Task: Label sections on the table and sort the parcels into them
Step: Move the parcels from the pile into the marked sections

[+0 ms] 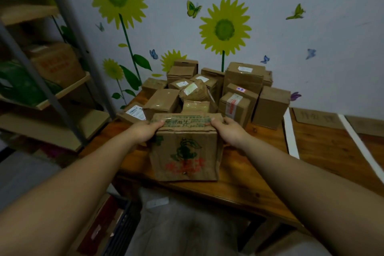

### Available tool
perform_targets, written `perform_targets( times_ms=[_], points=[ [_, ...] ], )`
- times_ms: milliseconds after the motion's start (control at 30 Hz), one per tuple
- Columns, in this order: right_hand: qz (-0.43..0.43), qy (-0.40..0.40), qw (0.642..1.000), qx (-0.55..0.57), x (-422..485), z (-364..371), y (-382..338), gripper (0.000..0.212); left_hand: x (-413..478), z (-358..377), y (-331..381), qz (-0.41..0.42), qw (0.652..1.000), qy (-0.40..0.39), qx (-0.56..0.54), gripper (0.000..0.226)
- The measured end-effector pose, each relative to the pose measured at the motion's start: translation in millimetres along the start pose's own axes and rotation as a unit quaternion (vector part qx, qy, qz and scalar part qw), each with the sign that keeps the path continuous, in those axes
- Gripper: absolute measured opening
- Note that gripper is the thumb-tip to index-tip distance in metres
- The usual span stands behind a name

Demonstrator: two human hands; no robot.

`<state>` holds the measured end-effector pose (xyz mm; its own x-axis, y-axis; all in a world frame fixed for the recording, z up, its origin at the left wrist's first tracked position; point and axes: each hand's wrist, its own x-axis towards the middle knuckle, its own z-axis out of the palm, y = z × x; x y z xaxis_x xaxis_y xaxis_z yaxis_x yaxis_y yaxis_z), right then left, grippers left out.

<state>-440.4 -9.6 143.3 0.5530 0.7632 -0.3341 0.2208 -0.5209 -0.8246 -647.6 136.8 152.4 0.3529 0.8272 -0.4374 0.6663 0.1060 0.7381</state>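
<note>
A worn cardboard parcel with green and red print stands on the wooden table near its front edge. My left hand grips its upper left edge and my right hand grips its upper right edge. Behind it, a heap of several brown parcels fills the table's far left against the wall. To the right, two white strips divide the tabletop into sections, and a cardboard label with writing lies between them at the back.
A metal shelf rack with boxes and a green bag stands at the left. The wall behind carries sunflower stickers. Below the table's front edge lie a dark crate and clutter on the floor.
</note>
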Motion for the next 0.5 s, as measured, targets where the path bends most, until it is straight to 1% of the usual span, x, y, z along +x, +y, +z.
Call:
perform_targets(
  times_ms=[133, 200, 233, 300, 400, 467, 500],
  points=[
    [-0.006, 0.032, 0.998, 0.047, -47, -39, 27, 0.063, -48, 33, 7, 0.028, 0.999, -0.01, -0.026, 0.064],
    [0.0, 0.044, 0.997, 0.067, -71, -60, 43, 0.056, -72, 52, 12, 0.033, 0.998, -0.016, -0.053, 0.06],
    [0.0, 0.059, 0.995, 0.075, -84, -70, 51, 0.05, -83, 62, 15, 0.032, 0.996, -0.018, -0.075, 0.058],
    [-0.011, 0.102, 0.992, 0.07, -108, -87, 65, 0.046, -103, 84, 21, 0.035, 0.994, -0.011, -0.105, 0.056],
    [-0.022, 0.158, 0.985, 0.065, -140, -109, 86, 0.031, -132, 113, 28, 0.063, 0.995, 0.018, -0.069, 0.045],
    [-0.025, 0.175, 0.982, 0.068, -159, -123, 96, 0.023, -150, 127, 33, 0.087, 0.995, 0.014, -0.041, 0.038],
    [-0.029, 0.18, 0.981, 0.072, -168, -128, 99, 0.022, -158, 132, 36, 0.102, 0.994, 0.008, -0.04, 0.038]
  ],
)
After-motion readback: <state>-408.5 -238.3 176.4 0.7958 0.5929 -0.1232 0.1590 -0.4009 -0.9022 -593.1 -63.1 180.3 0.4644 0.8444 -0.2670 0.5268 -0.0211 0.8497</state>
